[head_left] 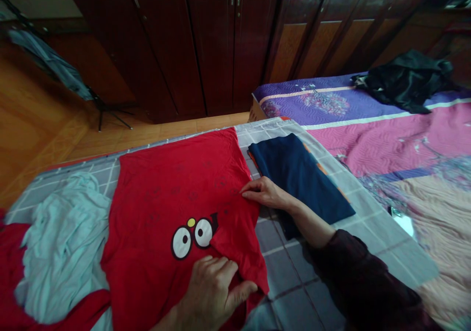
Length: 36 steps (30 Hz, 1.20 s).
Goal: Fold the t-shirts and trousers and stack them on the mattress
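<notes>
A red fabric T-shirt printed with round white cartoon eyes point(172, 193) lies spread on a grey-and-white checked cloth point(283, 272). The hands are apart from each other: the right hand point(268, 193) pinches the shirt's right side between thumb and fingers; the left hand point(213, 289) curls over a raised fold at the lower right, its grip indeterminable. Right: a folded navy-blue textile with orange edging point(309, 174). Left: a crumpled pale mint-green cloth point(68, 247).
</notes>
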### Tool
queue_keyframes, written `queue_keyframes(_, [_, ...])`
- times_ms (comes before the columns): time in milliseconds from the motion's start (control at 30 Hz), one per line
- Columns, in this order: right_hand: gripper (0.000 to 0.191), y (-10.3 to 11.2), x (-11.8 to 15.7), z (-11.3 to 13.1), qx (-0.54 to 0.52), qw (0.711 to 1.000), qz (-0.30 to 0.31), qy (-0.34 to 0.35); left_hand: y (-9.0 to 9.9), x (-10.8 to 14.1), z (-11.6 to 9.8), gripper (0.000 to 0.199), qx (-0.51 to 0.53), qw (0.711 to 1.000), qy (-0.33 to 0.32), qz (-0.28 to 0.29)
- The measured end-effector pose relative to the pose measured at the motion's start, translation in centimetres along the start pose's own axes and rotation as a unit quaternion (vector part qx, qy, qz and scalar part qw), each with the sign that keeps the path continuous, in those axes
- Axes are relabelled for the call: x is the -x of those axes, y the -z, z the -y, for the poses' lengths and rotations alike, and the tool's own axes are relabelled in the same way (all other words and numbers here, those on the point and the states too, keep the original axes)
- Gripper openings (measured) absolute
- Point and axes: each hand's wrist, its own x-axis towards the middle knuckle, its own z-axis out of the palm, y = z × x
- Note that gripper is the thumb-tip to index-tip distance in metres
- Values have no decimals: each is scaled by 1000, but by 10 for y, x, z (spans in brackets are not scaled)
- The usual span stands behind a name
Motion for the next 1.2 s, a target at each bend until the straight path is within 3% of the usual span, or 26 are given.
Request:
queue_keyframes(167, [33, 0, -1, 2, -36, 999, -7, 9, -4, -6, 2, 51, 154, 971, 167, 79])
queue_keyframes(367, [36, -3, 0, 2, -58, 998, -15, 13, 1, -19, -4, 66, 374, 871, 318, 22])
queue_keyframes(433, [35, -4, 1, 1, -61, 998, -20, 16, 4, -24, -7, 57, 407, 848, 338, 21])
queue_keyframes(533, [36, -5, 2, 0, -65, 997, -31, 20, 6, -30, -12, 26, 413, 840, 350, 12])
queue_keyframes(633, [38, -5, 2, -2, -68, 996, -48, 22, 3, -26, -16, 23, 442, 806, 392, -40])
queue_keyframes(700, [38, -5, 2, -3, -63, 996, -58, 25, -2, -18, -19, 24, 474, 743, 462, -99])
queue_keyframes(767, [35, -5, 2, -4, -52, 996, -66, 29, -7, -11, -23, 33, 536, 653, 516, -137])
queue_keyframes(833, [31, -5, 2, -4, -33, 996, -72, 30, -10, -8, -28, 37, 618, 563, 530, -141])
queue_keyframes(900, [28, -5, 2, -4, -13, 996, -79, 31, -11, -8, -33, 38, 676, 506, 520, -129])
queue_keyframes(933, [28, -6, 3, -4, -5, 996, -82, 30, -10, -9, -36, 39, 692, 494, 514, -119])
queue_keyframes(1000, [28, -6, 3, -4, 8, 996, -86, 30, -8, -12, -40, 39, 707, 502, 492, -82])
queue_keyframes(1133, [26, -4, 4, -1, 28, 996, -79, 30, -11, -10, -47, 41, 688, 559, 461, 47])
queue_keyframes(1200, [25, -3, 5, 1, 38, 997, -65, 32, -15, -7, -48, 45, 683, 555, 465, 94])
